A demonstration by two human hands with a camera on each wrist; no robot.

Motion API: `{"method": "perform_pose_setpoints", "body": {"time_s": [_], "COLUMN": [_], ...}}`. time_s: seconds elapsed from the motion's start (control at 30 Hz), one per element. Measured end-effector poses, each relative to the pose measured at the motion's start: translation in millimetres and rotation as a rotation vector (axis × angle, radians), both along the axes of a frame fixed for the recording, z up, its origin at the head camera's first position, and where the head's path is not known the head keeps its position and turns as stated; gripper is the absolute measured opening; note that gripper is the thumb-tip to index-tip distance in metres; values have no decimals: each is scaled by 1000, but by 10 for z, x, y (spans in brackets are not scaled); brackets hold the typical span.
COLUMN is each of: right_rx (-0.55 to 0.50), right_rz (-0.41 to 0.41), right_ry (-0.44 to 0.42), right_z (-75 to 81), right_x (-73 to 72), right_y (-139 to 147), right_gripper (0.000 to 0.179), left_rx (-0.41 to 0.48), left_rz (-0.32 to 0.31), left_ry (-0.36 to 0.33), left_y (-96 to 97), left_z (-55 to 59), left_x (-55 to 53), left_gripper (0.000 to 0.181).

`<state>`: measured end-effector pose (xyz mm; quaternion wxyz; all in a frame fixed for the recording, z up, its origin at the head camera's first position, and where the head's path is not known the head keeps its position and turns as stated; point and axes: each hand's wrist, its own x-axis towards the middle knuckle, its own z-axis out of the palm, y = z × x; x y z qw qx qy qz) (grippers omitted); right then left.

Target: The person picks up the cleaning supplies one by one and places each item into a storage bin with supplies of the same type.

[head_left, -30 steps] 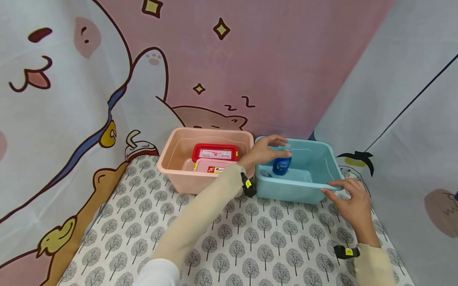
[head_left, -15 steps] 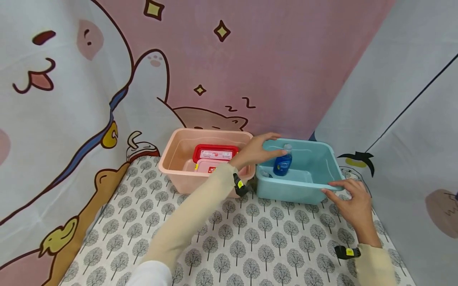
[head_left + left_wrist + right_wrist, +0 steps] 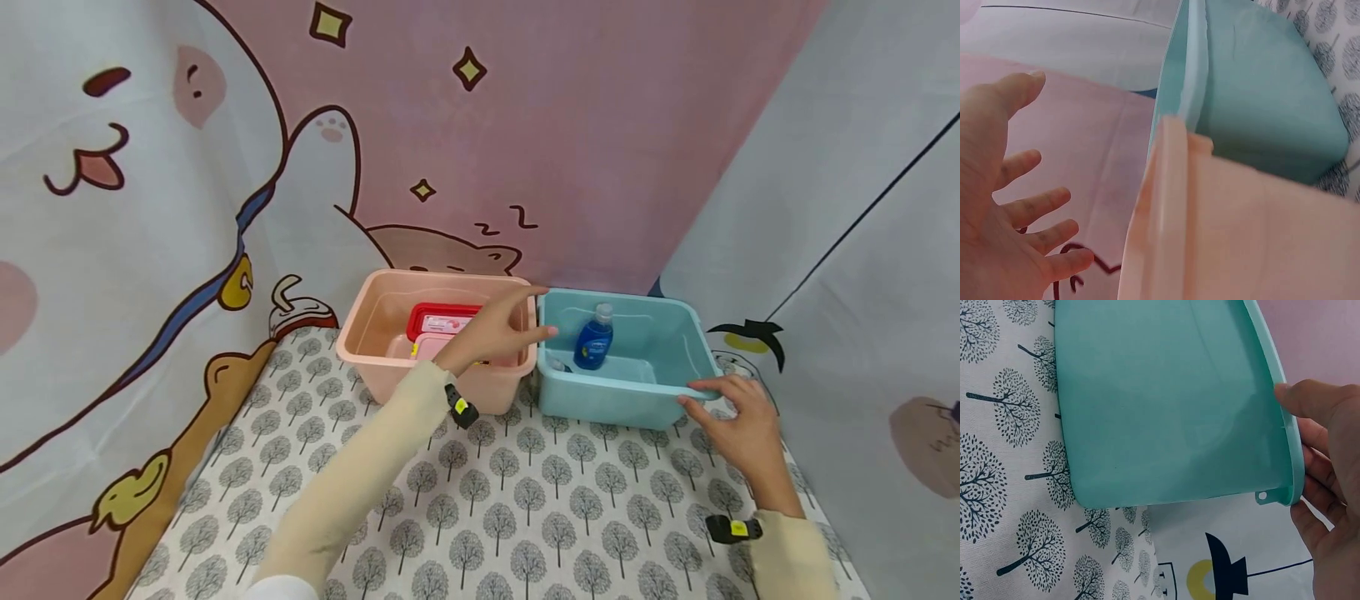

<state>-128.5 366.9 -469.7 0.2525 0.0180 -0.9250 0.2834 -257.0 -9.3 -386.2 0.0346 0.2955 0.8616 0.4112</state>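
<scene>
My left hand (image 3: pixel 491 329) hovers over the right part of a pink plastic bin (image 3: pixel 378 375), fingers spread and holding nothing. In the left wrist view, the same hand (image 3: pixel 997 200) stands apart from the bin's rim. A blue bottle with a clear cap (image 3: pixel 593 343) stands, slightly tilted, inside a light-blue plastic bin (image 3: pixel 607 404). At that bin's front right corner, my right hand (image 3: pixel 738 421) grips the rim. The right wrist view shows its thumb on the outer wall side and the fingers (image 3: pixel 1317 472) behind the rim.
Inside the pink bin lie a red-lidded container (image 3: pixel 417 321) and a pink-lidded one (image 3: pixel 429 345), partly hidden by the left hand. A small greyish object (image 3: pixel 558 365) is in the light-blue bin. A tree-print cloth (image 3: pixel 525 500) covers the table; printed curtains (image 3: pixel 600 125) hang behind.
My left hand has let go of the blue bottle in the light-blue bin and drawn back left over the pink bin. The right hand has stayed on the rim.
</scene>
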Motion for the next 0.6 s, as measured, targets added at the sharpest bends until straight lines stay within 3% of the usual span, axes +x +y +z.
{"method": "perform_pose_setpoints", "body": {"time_s": [0.13,0.3,0.6], "right_rx": [3,25,60], "right_rz": [-9,0,87], "right_ry": [-27,-31,63], "right_z": [17,58,104], "right_x": [13,25,103], "right_y": [-12,-75,-194], "right_gripper": [28,26,33], "left_rx": [1,4,-56], "left_rz": [26,105,230], "left_ry": [80,129,280], "left_y": [-241,-582,-1040], "left_z": [-47,-134,-270], "left_x": [56,194,493], "left_gripper": [74,71,76]}}
